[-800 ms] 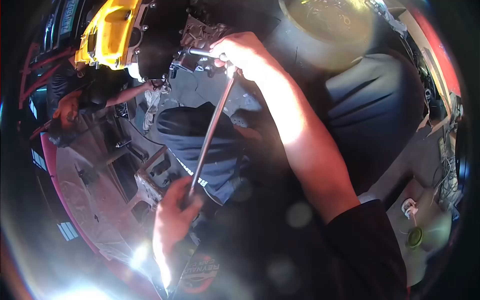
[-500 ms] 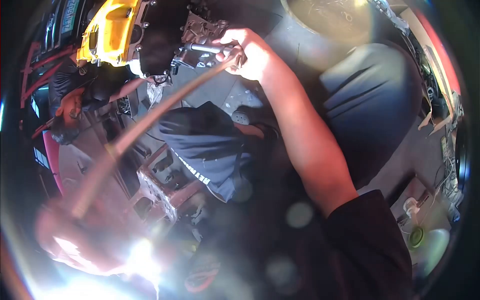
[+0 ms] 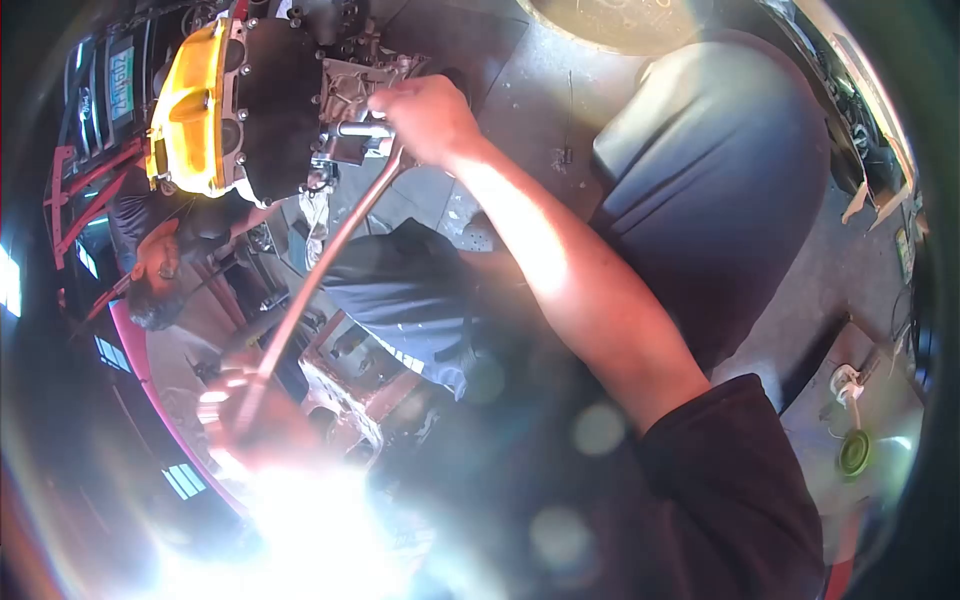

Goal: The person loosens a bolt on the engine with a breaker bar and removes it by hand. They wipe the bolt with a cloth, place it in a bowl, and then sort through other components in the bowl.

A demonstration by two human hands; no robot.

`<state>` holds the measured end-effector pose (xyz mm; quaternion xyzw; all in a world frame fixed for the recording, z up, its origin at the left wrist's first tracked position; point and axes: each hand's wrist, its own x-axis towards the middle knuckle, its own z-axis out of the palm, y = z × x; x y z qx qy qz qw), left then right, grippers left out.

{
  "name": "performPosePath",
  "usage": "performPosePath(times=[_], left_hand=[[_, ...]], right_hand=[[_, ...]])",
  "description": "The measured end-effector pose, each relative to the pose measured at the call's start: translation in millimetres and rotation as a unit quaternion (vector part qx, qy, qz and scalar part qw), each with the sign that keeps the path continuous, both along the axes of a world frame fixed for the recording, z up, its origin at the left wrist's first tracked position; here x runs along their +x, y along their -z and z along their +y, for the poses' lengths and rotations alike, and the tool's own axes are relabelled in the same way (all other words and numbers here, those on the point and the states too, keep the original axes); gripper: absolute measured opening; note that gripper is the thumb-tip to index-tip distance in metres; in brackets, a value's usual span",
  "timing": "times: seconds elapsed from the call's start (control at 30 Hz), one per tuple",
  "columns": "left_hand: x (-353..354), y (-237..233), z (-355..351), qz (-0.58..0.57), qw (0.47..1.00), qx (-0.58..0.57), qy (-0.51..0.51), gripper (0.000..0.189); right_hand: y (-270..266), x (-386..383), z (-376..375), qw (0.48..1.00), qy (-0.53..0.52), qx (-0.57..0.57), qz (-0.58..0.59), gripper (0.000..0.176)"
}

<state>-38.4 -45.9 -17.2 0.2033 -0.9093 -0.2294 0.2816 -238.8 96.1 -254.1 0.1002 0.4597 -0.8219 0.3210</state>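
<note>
Red metal of a stand [image 3: 95,190] edges the far left, with a car's plate [image 3: 120,82] just beside it. Next comes a co-worker [image 3: 165,262], leaning in with an arm stretched toward the engine [image 3: 285,105]. The yellow cover [image 3: 190,112] sits on the engine's left side, and the black face lies to the right of it.

Lower down, the left hand [image 3: 252,412] is blurred by motion and partly lost in glare; its fingers look wrapped around the low end of the long bar [image 3: 325,265]. The bar slants up and rightward, past the dark cloth over one knee [image 3: 405,285], to the right hand [image 3: 428,118]. There it meets a shiny socket piece [image 3: 362,130] that points left at the engine's fittings. The right hand's fingers bend over this joint; how tightly they press cannot be told, since the palm is hidden.

The step in hand looks like levering with the bar, though which way it turns is unclear. The next move calls for the right hand to steady the joint and the left to guide the bar clear of the knee.

Rightward are the floor [image 3: 520,110], a basin [image 3: 590,22] and the other knee [image 3: 730,190].
</note>
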Motion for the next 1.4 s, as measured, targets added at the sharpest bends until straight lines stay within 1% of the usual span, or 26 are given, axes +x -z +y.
performPosePath(times=[0.03,0.07,0.1,0.13,0.17,0.23,0.3,0.33,0.4,0.43,0.47,0.5,0.57,0.63,0.67,0.77,0.83,0.87,0.97,1.03,1.13,1.17,1.23,1.27,1.37,1.4], left_hand=[[46,26,2,-0.085,0.99,0.053,-0.095,0.025],[63,47,9,-0.058,0.956,0.274,-0.088,0.03],[80,69,16,0.031,0.849,0.515,-0.119,0.036],[97,90,23,0.104,0.719,0.661,-0.19,0.041],[107,110,20,0.084,0.682,0.69,-0.228,0.044],[112,132,21,0.051,0.677,0.695,-0.236,0.053],[111,119,17,0.062,0.71,0.684,-0.154,0.05],[97,97,14,-0.057,0.878,0.47,-0.075,0.047],[61,29,-18,-0.031,0.97,0.242,0.014,0.043],[27,-2,-21,0.001,0.988,0.142,0.056,0.045],[-18,-26,-15,0.023,0.99,0.093,0.108,0.046],[-63,-45,-6,0.033,0.983,0.08,0.16,0.048],[-140,-66,11,0.033,0.96,0.125,0.249,0.053],[-197,-70,25,-0.015,0.905,0.261,0.336,0.057],[-214,-68,30,-0.042,0.868,0.331,0.367,0.06],[-220,-54,66,0.005,0.915,0.279,0.29,0.054],[-233,-51,83,0.048,0.937,0.243,0.248,0.051],[-222,-50,78,0.054,0.94,0.22,0.253,0.049],[-122,-31,36,0.032,0.923,0.19,0.332,0.048],[-52,12,20,0.038,0.933,0.171,0.315,0.051],[64,74,4,-0.085,0.917,0.378,0.096,0.06],[86,108,28,-0.013,0.876,0.483,-0.015,0.063],[97,141,55,0.03,0.796,0.598,-0.093,0.069],[93,151,59,0.041,0.79,0.604,-0.093,0.071],[57,120,42,0.064,0.916,0.386,0.094,0.062],[34,94,24,0.042,0.949,0.267,0.163,0.057]], right_hand=[[-7,4,1,0.995,0.005,0.068,0.067,0.032],[-9,6,0,0.981,0.008,0.136,0.137,0.034],[-6,6,-3,0.972,0.022,0.157,0.171,0.034],[1,7,-7,0.962,0.038,0.177,0.206,0.034],[6,8,-9,0.95,0.055,0.196,0.238,0.033],[4,7,-4,0.958,0.036,0.184,0.215,0.033],[4,0,-5,0.963,0.031,0.185,0.192,0.033],[13,0,-9,0.984,0.035,0.103,0.141,0.033],[20,-6,-11,0.997,-0.012,0.034,0.069,0.031],[19,-7,-11,0.999,-0.039,-0.002,0.035,0.03],[6,-9,-2,0.991,-0.063,-0.087,-0.082,0.025],[13,-9,-7,0.993,-0.057,-0.094,-0.046,0.016],[21,-18,-12,0.99,-0.129,0.016,0.046,0.013],[25,-38,-1,0.908,-0.205,0.168,0.324,0.017],[25,-46,2,0.925,-0.246,0.127,0.262,0.02],[-7,-61,25,0.916,-0.363,0.1,0.136,0.031],[-3,-67,18,0.877,-0.321,0.231,0.273,0.036],[11,-71,6,0.845,-0.354,0.233,0.327,0.035],[23,-66,3,0.894,-0.287,0.139,0.314,0.021],[20,-65,2,0.904,-0.298,0.083,0.296,0.016],[25,-60,3,0.904,-0.311,-0.034,0.289,0.014],[33,-62,3,0.895,-0.316,-0.094,0.302,0.015],[19,-60,7,0.916,-0.336,-0.037,0.214,0.015],[18,-60,5,0.926,-0.329,-0.018,0.185,0.015],[21,-60,3,0.94,-0.315,-0.029,0.126,0.015],[25,-60,0,0.939,-0.32,-0.038,0.121,0.016]])
